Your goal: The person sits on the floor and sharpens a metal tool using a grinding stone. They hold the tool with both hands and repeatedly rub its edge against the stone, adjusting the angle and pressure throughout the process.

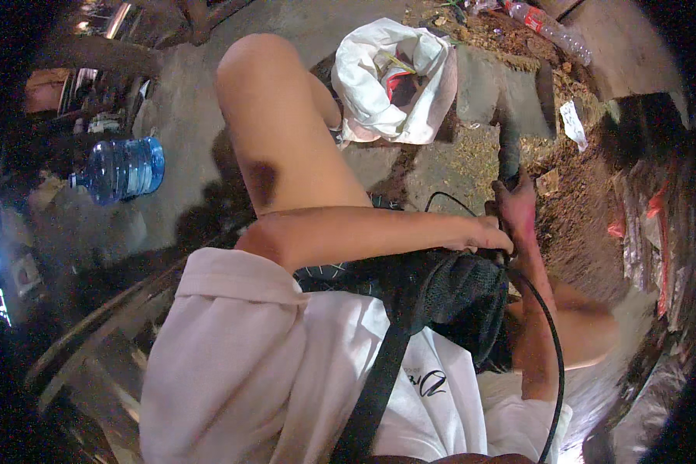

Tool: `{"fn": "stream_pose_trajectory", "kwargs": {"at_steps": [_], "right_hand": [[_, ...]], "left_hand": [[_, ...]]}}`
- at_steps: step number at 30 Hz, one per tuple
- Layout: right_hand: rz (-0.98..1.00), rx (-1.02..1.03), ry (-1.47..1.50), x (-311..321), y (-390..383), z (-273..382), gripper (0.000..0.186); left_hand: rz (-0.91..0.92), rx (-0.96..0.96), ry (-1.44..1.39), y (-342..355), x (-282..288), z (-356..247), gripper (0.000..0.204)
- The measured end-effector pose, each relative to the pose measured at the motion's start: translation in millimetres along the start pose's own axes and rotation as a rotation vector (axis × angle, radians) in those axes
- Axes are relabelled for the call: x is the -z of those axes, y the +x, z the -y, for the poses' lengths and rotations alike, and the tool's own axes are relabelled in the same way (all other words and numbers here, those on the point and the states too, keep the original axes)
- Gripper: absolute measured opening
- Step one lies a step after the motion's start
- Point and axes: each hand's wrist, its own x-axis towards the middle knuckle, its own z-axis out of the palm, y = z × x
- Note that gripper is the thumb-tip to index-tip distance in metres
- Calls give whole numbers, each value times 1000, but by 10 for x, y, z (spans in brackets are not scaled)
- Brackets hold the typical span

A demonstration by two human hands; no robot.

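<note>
My right hand (516,207) is closed round a dark, round handle (509,151). The handle runs away from me toward a flat grey piece (483,85) on the ground; whether the two are joined I cannot tell. Close beside my right wrist is my left hand (483,233), its fingers curled, and what they hold, if anything, is hidden. A thin black cable (553,332) passes by both hands. Beyond them stands a white woven sack (356,85) with its mouth rolled down. Something red and yellow shows inside it.
Brown loose soil (588,232) lies along the right, with a white paper scrap (573,126) on it. A clear plastic bottle (545,31) lies at the far right. On the left, a large blue water jug (124,170) rests on its side. My bare knee (259,66) is raised beside the sack.
</note>
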Motion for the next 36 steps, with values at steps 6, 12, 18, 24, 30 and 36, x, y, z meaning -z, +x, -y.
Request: {"fn": "stream_pose_trajectory", "kwargs": {"at_steps": [6,12,18,24,30,36], "right_hand": [[-187,605,-701,-91,73,-22,64],[47,416,-906,-151,-135,516,71],[52,325,-835,-154,-37,505,64],[-53,569,-464,-88,151,376,60],[-2,55,-27,57,647,-118,55],[64,-121,550,12,950,-882,21]], "left_hand": [[400,-574,-174,656,256,842,34],[267,-1074,220,779,673,1414,50],[387,-302,51,-41,522,274,67],[338,-643,-81,48,409,305,55],[-174,-288,35,-281,287,-319,28],[-115,-205,-230,-263,374,-380,29]]}}
